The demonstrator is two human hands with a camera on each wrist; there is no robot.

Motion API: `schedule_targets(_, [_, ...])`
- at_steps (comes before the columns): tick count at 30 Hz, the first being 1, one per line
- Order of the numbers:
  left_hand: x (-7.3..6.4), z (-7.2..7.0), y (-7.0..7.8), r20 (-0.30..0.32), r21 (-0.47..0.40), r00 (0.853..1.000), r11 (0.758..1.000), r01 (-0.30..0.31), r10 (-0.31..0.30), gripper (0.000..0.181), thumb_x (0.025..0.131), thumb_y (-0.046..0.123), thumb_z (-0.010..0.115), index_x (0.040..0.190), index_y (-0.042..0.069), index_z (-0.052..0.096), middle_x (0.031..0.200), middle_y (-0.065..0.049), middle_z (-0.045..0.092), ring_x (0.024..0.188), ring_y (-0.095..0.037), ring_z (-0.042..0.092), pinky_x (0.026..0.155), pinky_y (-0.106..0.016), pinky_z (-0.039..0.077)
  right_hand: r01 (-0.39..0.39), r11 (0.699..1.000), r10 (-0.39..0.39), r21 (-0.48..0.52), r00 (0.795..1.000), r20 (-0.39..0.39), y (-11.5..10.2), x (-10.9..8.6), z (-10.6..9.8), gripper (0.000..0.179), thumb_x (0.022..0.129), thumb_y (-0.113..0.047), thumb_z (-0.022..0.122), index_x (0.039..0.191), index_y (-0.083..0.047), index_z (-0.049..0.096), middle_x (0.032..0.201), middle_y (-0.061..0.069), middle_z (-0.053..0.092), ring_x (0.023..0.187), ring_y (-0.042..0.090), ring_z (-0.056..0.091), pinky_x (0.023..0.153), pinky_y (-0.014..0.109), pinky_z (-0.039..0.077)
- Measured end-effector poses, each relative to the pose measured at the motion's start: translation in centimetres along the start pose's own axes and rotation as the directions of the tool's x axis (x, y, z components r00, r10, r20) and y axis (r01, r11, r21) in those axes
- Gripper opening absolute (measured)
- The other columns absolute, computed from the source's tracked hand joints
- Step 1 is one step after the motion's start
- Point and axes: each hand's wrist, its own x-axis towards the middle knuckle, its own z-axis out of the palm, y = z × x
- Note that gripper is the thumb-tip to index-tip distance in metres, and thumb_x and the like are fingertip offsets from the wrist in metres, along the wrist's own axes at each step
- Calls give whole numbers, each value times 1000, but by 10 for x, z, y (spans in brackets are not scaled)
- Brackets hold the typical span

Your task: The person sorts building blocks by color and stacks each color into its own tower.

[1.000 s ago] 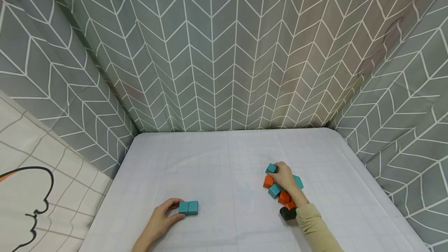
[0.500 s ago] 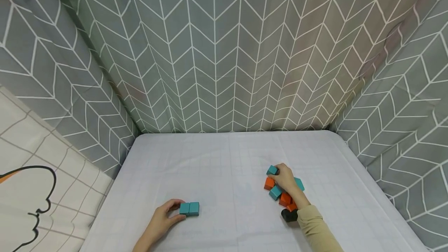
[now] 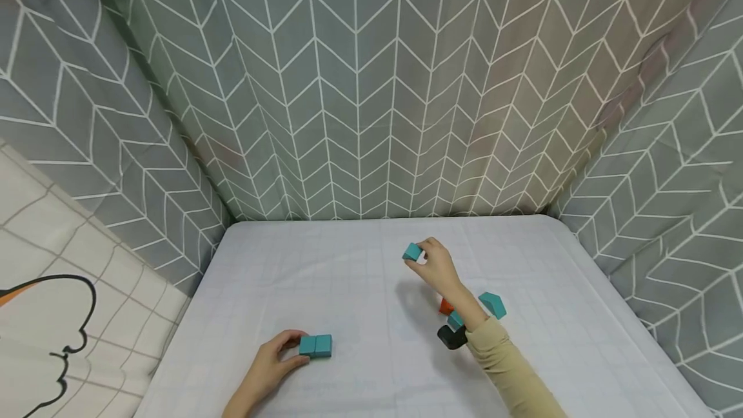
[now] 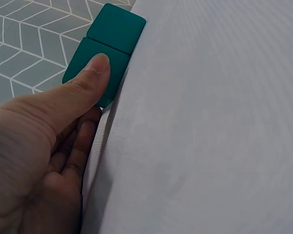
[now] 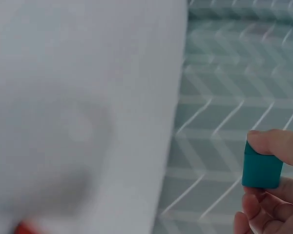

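Two teal blocks sit side by side on the white-covered table in the head view. My left hand (image 3: 269,363) pinches the nearer left block (image 3: 307,346) between thumb and fingers; the right block (image 3: 323,345) touches it. In the left wrist view the thumb (image 4: 90,80) lies across that block's face. Raised above the table, my right hand (image 3: 438,268) pinches a small teal block (image 3: 413,251) between thumb and fingers. The right wrist view shows this block (image 5: 261,170) with flat faces, its far side hidden.
Under the right forearm lie an orange block (image 3: 445,306) and a teal block (image 3: 455,320), both partly hidden. A larger angled teal block (image 3: 493,305) lies right of them. A black device (image 3: 452,337) sits at the right wrist. Patterned curtains (image 3: 377,115) surround the white table (image 3: 360,263).
My right hand has lifted the small teal block off the pile and carried it left and farther away. The forearm now covers more of the orange blocks. My left hand stays in place.
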Motion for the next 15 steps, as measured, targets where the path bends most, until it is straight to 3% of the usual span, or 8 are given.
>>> schedule_targets(7, [1,1,-2,-6,23,1000,1000,3,-2,40,67,36,73,103,24,59,100,13,60,95,-7,55,86,-26,46,143,989,-145,22,984,107,-58,5,29,29,70,-19,75,90,0,64,85,3,57,73,16,51,61,21,44])
schedule_targets(11, [1,1,-2,-10,26,1000,1000,17,-17,40,67,36,74,102,25,59,99,13,60,95,-8,55,86,-27,46,215,976,-215,23,959,184,-84,-5,50,30,71,-22,75,91,-3,64,85,0,56,75,13,50,62,17,44])
schedule_targets(15, [2,2,-4,-16,36,1000,999,-7,8,40,67,37,73,102,23,59,99,11,60,94,-10,56,85,-29,47,273,961,-273,36,927,257,-104,-21,71,31,71,-24,75,93,-4,64,85,-2,55,81,12,51,66,15,45])
